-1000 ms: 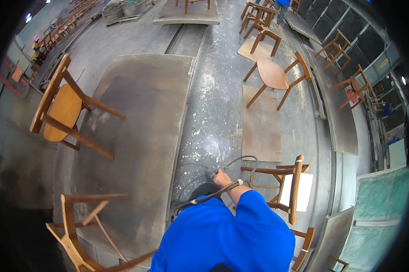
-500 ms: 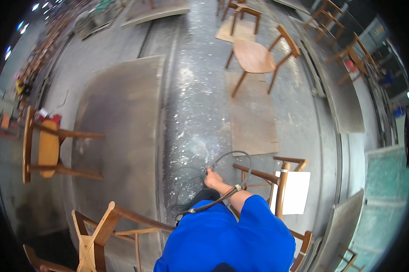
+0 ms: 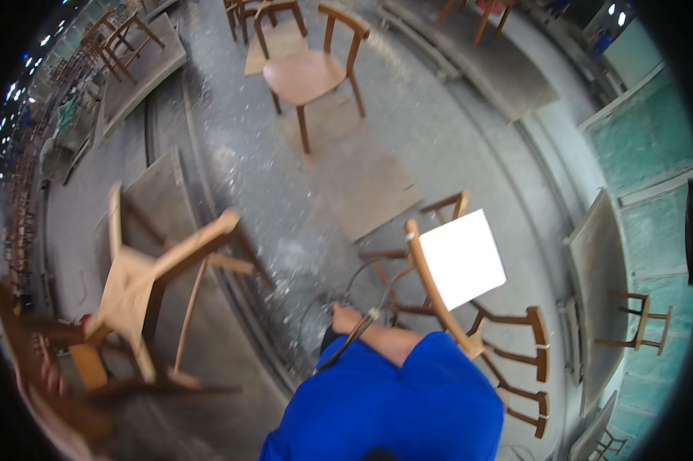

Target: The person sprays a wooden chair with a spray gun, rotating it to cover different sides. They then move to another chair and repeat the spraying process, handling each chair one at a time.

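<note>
My right hand (image 3: 345,316) reaches out from my blue sleeve and is closed on a dark hand tool (image 3: 328,339). A black hose (image 3: 359,270) loops from the tool over the dusty floor. Just right of the hand stands a wooden chair with a white seat (image 3: 461,258), its backrest rail close to my forearm. My left hand is out of sight below my blue shirt.
A light wooden chair (image 3: 148,270) lies tipped on a grey board to my left. An upright chair (image 3: 308,73) stands ahead beside a flat brown board (image 3: 362,188) on the concrete floor. More chairs line the right wall (image 3: 634,319) and far left.
The view has swung to the left and tilted. The tipped chair at left now looks larger and closer. My right hand keeps its grip on the tool beside the white-seated chair.
</note>
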A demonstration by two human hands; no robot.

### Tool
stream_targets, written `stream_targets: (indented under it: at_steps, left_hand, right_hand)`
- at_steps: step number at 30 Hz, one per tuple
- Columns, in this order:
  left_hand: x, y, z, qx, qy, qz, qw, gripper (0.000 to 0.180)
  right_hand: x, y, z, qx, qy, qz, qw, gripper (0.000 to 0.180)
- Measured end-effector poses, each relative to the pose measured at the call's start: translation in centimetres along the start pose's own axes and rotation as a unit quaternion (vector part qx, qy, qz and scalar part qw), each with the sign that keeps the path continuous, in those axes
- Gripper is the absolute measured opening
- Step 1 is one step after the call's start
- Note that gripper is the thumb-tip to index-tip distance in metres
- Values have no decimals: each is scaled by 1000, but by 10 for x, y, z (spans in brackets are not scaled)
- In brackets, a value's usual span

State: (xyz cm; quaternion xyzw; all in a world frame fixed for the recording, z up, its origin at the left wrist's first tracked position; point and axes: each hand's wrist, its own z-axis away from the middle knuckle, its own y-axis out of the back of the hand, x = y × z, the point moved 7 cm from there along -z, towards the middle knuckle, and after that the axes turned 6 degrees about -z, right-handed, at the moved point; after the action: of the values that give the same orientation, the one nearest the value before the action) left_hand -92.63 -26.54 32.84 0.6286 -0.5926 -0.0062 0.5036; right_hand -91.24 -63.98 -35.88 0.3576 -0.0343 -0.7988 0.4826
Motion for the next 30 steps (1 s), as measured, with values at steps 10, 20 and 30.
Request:
stream_targets:
  at_steps: [10, 20, 30]
  left_hand:
    - [135, -367, -20, -394, 274, 532, 697, 37]
    - [63, -642, 144, -485, 352, 409, 688, 50]
    - [54, -666, 144, -583, -12, 308, 751, 55]
  right_hand:
    - [7, 23, 56, 78, -87, -115, 986, 66]
    - [32, 27, 72, 110, -148, -165, 969, 68]
    - [17, 44, 38, 79, -153, -108, 979, 66]
